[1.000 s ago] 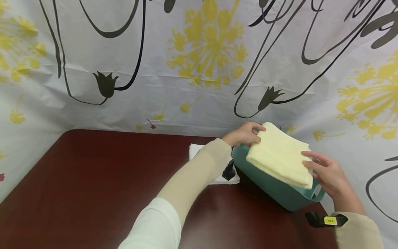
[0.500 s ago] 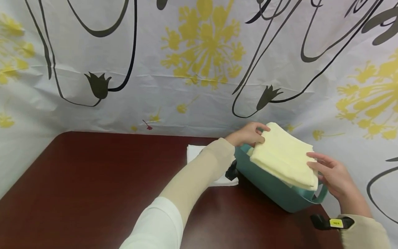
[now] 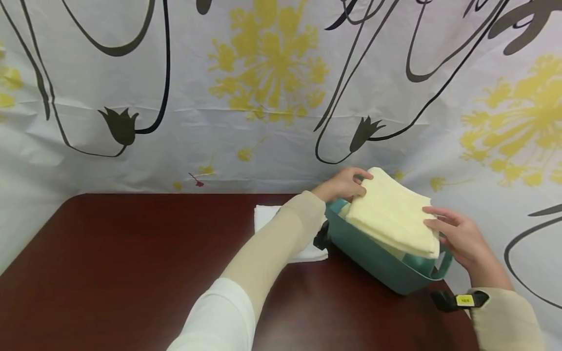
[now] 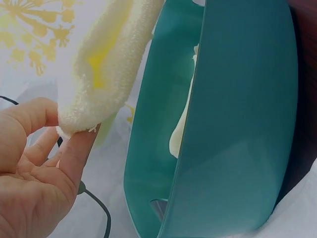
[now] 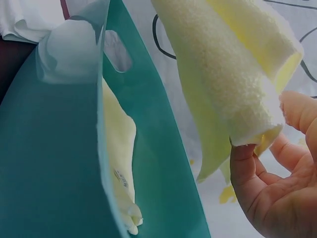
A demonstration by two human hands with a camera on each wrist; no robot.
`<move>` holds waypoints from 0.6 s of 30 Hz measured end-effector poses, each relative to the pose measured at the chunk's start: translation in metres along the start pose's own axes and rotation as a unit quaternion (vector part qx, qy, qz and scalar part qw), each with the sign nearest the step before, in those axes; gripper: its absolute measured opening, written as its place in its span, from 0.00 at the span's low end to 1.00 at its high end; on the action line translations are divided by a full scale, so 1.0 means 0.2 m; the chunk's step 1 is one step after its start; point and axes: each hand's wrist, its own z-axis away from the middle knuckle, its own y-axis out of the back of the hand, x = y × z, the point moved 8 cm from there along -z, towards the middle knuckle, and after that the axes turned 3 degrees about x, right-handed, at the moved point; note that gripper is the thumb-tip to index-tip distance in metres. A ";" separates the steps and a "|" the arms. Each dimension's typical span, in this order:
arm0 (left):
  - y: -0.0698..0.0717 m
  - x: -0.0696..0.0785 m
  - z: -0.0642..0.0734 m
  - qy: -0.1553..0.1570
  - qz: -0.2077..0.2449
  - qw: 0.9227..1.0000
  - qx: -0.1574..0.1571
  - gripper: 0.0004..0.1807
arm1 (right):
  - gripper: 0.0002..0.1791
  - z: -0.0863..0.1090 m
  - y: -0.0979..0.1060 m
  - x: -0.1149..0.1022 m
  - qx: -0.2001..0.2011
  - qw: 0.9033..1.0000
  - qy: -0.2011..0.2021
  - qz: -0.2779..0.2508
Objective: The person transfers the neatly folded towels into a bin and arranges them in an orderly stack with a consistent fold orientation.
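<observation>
A folded pale yellow towel [image 3: 391, 212] hangs tilted above a teal basket [image 3: 371, 256] with cut-out handles. My left hand [image 3: 341, 185] pinches its far left edge between thumb and fingers. At the opposite side, my right hand [image 3: 461, 239] pinches the right edge. In the right wrist view, the towel's layers droop loosely beside the basket's wall. Inside the basket lies another pale yellow cloth [image 5: 119, 153] with a small printed tag; the near wall hides part of it.
A folded white cloth [image 3: 265, 217] lies on the dark red table [image 3: 145, 273] left of the basket, partly hidden by my left forearm. A patterned white curtain [image 3: 184, 87] closes off the back. The basket stands near the table's right edge.
The head view has turned a little to the right. Both hands keep their hold on the towel above the basket, and slightly more of the basket's inside shows beneath it.
</observation>
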 end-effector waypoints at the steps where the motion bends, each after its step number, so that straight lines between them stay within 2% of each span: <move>1: 0.00 0.00 -0.01 0.001 0.000 1.000 0.000 0.24 | 0.15 0.00 0.00 0.00 -0.001 1.000 -0.002 -0.002; 11: -0.01 0.00 -0.09 -0.002 -0.026 1.000 0.016 0.23 | 0.12 -0.07 0.05 -0.01 -0.003 1.000 -0.018 0.003; 18: -0.04 -0.01 -0.17 0.016 -0.033 0.999 0.017 0.23 | 0.10 -0.11 0.11 0.02 0.005 0.999 -0.035 0.031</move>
